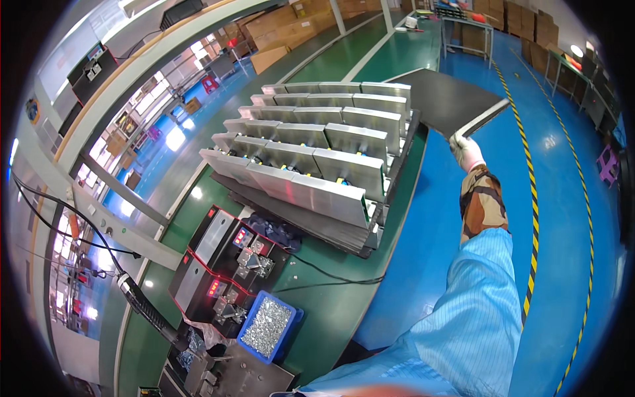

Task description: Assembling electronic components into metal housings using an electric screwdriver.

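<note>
My right hand (467,153), in a white glove, reaches far forward at the end of a blue sleeve with a camouflage cuff. Its fingers are closed on the near corner of a flat black sheet (453,99) with a pale edge, which juts over the right side of the bench. Left of it, silvery metal panels (340,192) stand upright in several rows, with small yellow and dark parts between them. Beneath the panels lies a stack of black sheets (297,221). My left hand is out of view.
Two screw feeders (215,255) with red displays sit on the green bench (331,311), beside a blue bin (291,331) of small metal screws. A black power screwdriver (149,309) hangs at left. Cardboard boxes (284,30) are stacked behind. Striped yellow-black tape (529,198) marks the blue floor.
</note>
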`<state>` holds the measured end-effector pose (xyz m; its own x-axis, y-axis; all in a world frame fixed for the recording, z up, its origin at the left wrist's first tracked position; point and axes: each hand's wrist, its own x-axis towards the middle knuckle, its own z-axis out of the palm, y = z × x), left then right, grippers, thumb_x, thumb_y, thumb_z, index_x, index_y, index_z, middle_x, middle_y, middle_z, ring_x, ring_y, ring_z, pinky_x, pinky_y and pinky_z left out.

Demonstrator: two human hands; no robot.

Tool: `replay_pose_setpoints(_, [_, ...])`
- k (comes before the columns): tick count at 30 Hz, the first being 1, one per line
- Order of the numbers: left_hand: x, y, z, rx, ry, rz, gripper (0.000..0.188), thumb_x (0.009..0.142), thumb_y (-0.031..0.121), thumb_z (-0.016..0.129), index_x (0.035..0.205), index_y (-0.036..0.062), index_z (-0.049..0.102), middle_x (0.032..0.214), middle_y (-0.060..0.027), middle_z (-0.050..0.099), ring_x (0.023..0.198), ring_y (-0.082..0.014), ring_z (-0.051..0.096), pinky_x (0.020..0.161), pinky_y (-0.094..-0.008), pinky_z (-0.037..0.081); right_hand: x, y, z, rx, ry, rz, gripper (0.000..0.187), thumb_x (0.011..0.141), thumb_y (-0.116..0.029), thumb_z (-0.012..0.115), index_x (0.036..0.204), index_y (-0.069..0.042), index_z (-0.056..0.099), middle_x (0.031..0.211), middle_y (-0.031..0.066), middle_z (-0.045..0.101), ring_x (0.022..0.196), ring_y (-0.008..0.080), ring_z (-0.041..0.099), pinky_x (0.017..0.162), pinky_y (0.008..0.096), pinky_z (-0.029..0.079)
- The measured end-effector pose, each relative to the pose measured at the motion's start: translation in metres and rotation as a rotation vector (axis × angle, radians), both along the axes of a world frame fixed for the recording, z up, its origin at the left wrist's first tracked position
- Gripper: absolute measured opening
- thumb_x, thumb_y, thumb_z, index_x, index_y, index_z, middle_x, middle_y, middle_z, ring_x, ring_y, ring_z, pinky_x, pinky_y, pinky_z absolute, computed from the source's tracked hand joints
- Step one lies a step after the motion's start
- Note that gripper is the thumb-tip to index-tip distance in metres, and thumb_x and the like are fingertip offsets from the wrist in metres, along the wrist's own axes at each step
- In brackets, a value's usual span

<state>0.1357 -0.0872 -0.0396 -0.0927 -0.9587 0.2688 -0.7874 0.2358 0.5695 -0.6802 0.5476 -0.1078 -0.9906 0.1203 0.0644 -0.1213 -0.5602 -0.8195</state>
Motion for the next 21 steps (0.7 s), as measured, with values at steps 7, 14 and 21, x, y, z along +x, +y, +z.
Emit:
replay_pose_setpoints(7, [0.026,0.001,-0.017,0.091,0.025,0.046,0.037,0.087,0.023,0.062,0.108,-0.0063,0.058,0.105,-0.0168,0.063,0.096,-0.0235,0.058,0.086,-0.0325,0.046,-0.054,-0.013,-0.005,0.185,-0.096,0.162,0.019,0.087,-0.013,0.061,0.097,-0.003,0.05,0.076,0.0032,0.055,0.059,0.0142,0.054,0.054,0.0239,0.046])
replay_pose_setpoints(14, [-0.007,0.014,0.024,0.218,-0.028,0.089,0.04,0.086,0.028,0.064,0.113,-0.0011,0.059,0.113,-0.0172,0.06,0.101,-0.0217,0.056,0.091,-0.0323,0.042,-0.165,0.032,-0.074,1.233,-0.217,-0.602,0.037,0.09,-0.032,0.053,0.111,-0.002,0.057,0.1,0.0203,0.064,0.084,0.0342,0.064,0.073,0.0424,0.053])
replay_pose_setpoints(21, [0.005,0.051,0.029,0.081,0.0,0.012,0.033,0.091,0.024,0.055,0.112,-0.0015,0.058,0.105,-0.0089,0.061,0.093,-0.0145,0.056,0.085,-0.0269,0.044,-0.109,0.026,-0.075,1.199,0.034,-0.712,0.026,0.085,-0.024,0.05,0.086,-0.002,0.062,0.082,0.0096,0.064,0.075,0.0215,0.059,0.069,0.0369,0.046])
